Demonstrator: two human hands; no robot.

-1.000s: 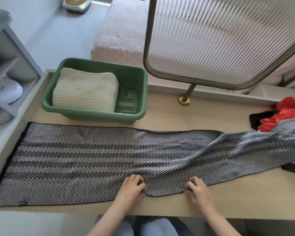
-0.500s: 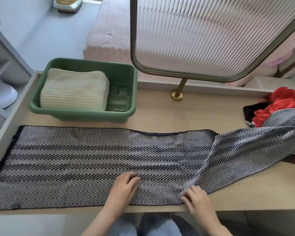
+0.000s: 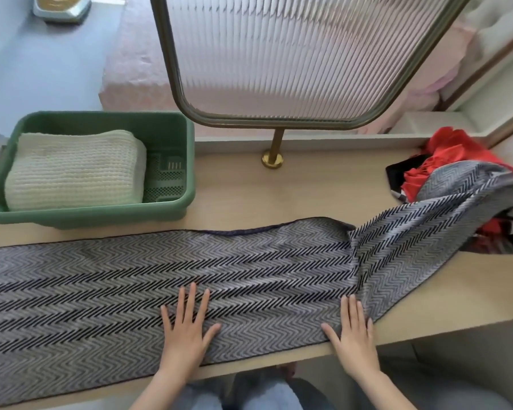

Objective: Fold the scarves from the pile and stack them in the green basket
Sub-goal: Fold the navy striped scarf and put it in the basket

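A long grey and black herringbone scarf (image 3: pixel 125 291) lies spread across the wooden table. Its right end rises in a crease onto the pile of scarves (image 3: pixel 444 170), which shows red and black cloth at the right. My left hand (image 3: pixel 185 328) presses flat on the scarf near its front edge, fingers spread. My right hand (image 3: pixel 351 331) lies flat on the scarf beside the crease, fingers straight. The green basket (image 3: pixel 172 208) stands at the back left and holds a folded cream knitted scarf (image 3: pixel 71 170).
A ribbed glass screen (image 3: pixel 293 54) on a brass post (image 3: pixel 274 152) stands at the table's (image 3: pixel 279 199) back edge. A pink covered bed lies behind it. My knees show below the table's front edge.
Both hands went from curled on the scarf's front edge to flat with straight fingers. The scarf has slid left and its near edge lies straighter.
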